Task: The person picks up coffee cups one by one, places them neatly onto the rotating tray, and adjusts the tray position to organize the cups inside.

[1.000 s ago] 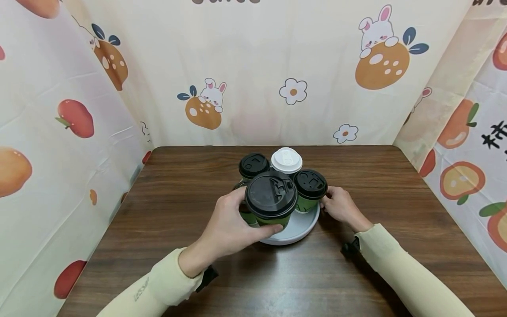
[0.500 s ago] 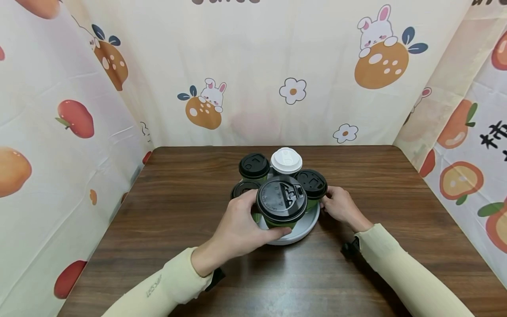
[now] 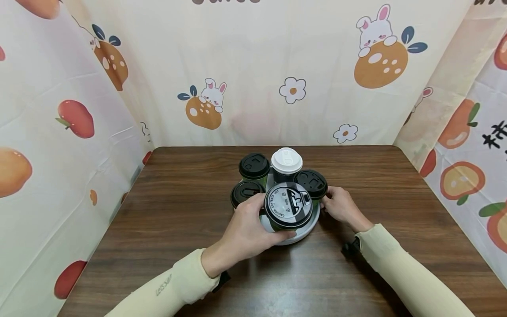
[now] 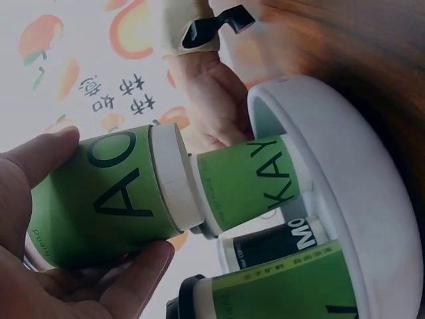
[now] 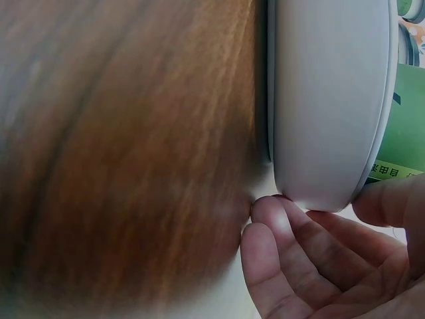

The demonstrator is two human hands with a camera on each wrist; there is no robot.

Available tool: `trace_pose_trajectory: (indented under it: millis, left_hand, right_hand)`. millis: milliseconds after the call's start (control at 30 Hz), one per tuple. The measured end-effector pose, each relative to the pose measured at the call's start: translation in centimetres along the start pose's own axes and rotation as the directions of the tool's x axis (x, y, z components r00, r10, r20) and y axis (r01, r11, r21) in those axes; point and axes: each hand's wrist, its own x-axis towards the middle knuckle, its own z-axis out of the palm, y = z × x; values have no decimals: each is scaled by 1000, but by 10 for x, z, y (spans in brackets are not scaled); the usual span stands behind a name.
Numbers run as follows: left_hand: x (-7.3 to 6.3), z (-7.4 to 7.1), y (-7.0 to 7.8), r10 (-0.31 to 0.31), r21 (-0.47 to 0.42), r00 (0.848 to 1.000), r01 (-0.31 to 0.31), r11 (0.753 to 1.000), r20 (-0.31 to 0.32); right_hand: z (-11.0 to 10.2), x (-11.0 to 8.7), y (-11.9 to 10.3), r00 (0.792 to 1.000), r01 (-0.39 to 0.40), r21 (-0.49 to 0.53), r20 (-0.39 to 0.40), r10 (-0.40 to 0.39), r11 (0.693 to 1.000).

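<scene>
My left hand point(image 3: 247, 231) grips a green paper cup point(image 4: 109, 196) with a black lid point(image 3: 288, 206), thumb on the near side. The cup is above a round pale tray point(image 3: 309, 232), its white base apart from the tray floor in the left wrist view. My right hand point(image 3: 342, 208) holds the tray's right edge; in the right wrist view the thumb is at the rim point(image 5: 372, 149) and the fingers are against the lower outer side. On the tray stand a white-lidded dark cup point(image 3: 286, 161) and black-lidded green cups at back left point(image 3: 254, 166), front left point(image 3: 246, 192) and right point(image 3: 312, 184).
The tray rests on a brown wood-grain table point(image 3: 190, 193). Printed curtains point(image 3: 253, 88) with fruit, rabbits and flowers enclose the back and both sides. A black wrist strap point(image 3: 350, 248) shows by the right sleeve.
My left hand has carried the cup rightward and slightly toward me over the tray, uncovering the front-left cup's lid. The right hand and tray stay put.
</scene>
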Motion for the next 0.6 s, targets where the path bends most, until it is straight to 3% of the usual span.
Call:
trace_pose_trajectory:
  millis: [600]
  left_hand:
    - [0, 17, -8, 8, 71, 1000, -8, 997, 7]
  right_hand:
    - [0, 1, 0, 1000, 13, 1, -5, -13, 1000]
